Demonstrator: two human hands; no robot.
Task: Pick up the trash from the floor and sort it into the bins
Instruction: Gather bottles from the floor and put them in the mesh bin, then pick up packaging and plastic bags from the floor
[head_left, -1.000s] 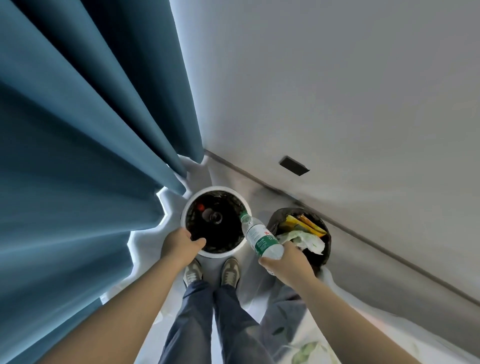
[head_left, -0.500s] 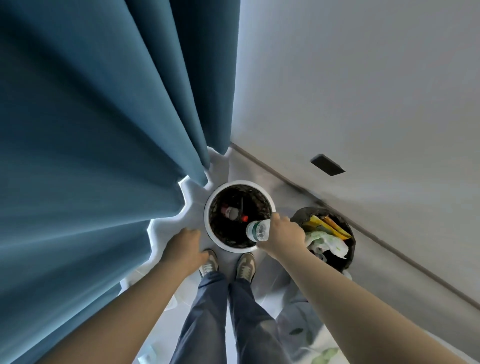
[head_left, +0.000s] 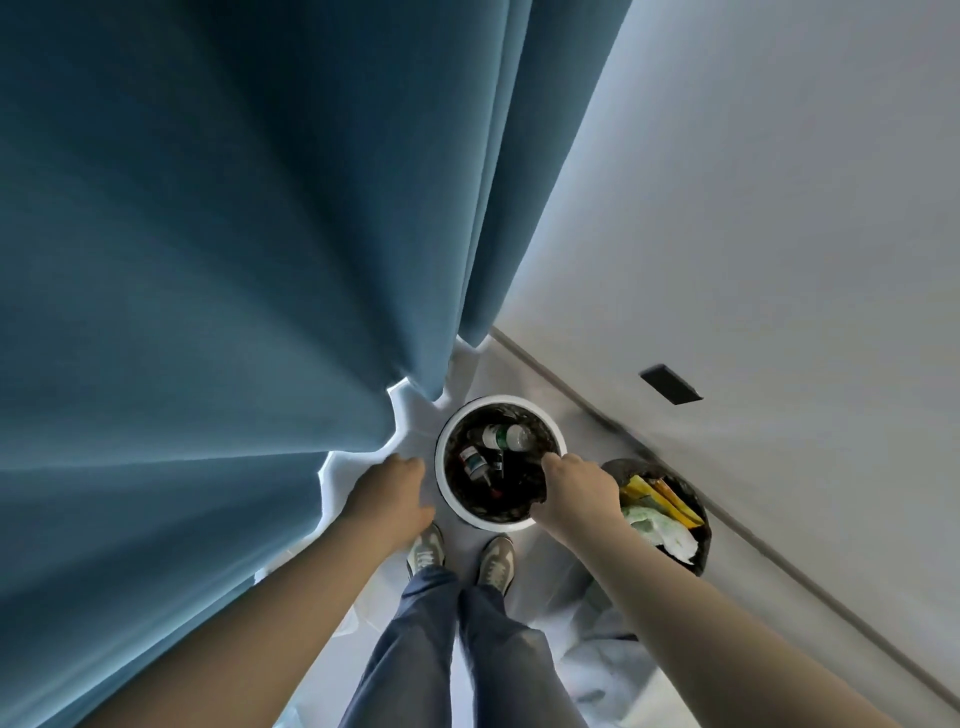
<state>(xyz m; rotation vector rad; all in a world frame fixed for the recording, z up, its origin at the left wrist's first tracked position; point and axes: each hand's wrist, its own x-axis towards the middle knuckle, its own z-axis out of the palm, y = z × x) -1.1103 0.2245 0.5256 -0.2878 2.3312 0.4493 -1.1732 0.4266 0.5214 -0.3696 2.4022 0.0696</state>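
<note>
Blue curtain (head_left: 208, 312) far left. Left hand (head_left: 387, 491) beside white-rimmed bin (head_left: 488, 524), fingers loose, holding nothing. Plastic bottle (head_left: 506, 437) lies inside that bin. Right hand (head_left: 579, 491) over its right rim, fingers hidden, grip unclear. Black bin (head_left: 702, 551) rightmost, paper inside.

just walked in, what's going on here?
A person stands over two bins. The clear plastic bottle with a green label lies inside the round white-rimmed bin. The right hand hangs over its rim, the left hand beside it; neither visibly holds anything. The black bin alongside holds yellow wrappers and crumpled paper.
</note>
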